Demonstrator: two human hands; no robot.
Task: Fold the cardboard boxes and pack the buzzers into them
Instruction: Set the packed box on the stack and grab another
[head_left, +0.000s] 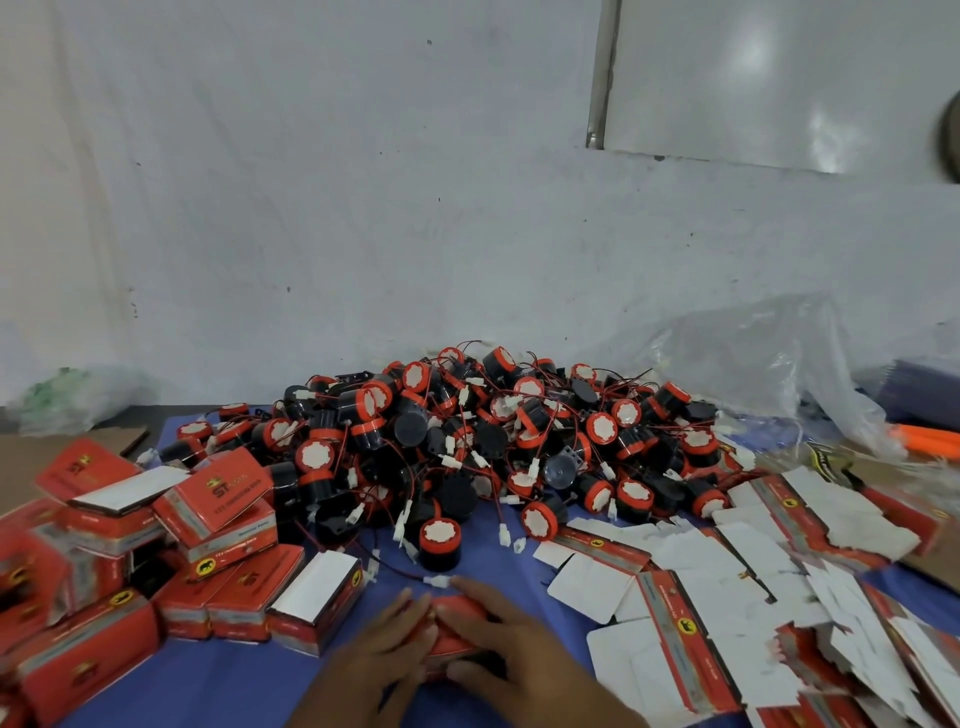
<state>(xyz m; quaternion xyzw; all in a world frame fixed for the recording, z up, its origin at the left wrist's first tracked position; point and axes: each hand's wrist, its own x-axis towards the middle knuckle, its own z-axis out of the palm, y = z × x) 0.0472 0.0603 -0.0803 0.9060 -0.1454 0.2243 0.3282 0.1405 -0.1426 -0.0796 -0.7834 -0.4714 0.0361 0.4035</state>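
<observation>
Red folded boxes (130, 545): heaped at the left of the tabletop, roughly a dozen in view and some cut off by the edge. The lids read "ST", with the smaller print too blurred to read. The sides carry a round yellow badge with a black animal.
Blue tabletop (234, 686): lies under everything.
Buzzers (467, 447): a black-and-red pile at the far centre, too many to count, tangled with thin red wires and white plugs.
Lone buzzer (439, 540): stands just near of the pile.
Left hand (384, 639): fingers curled round the left end of the held box (457, 623).
Right hand (514, 639): fingers spread over the held box with the thumb on its near side, grasping it.
Held box: red, near centre, its print hidden.
Flat blanks (727, 597): overlapping at the right, mostly white side up, too many to count.
Plastic bag (753, 364): clear, at the far right.
</observation>
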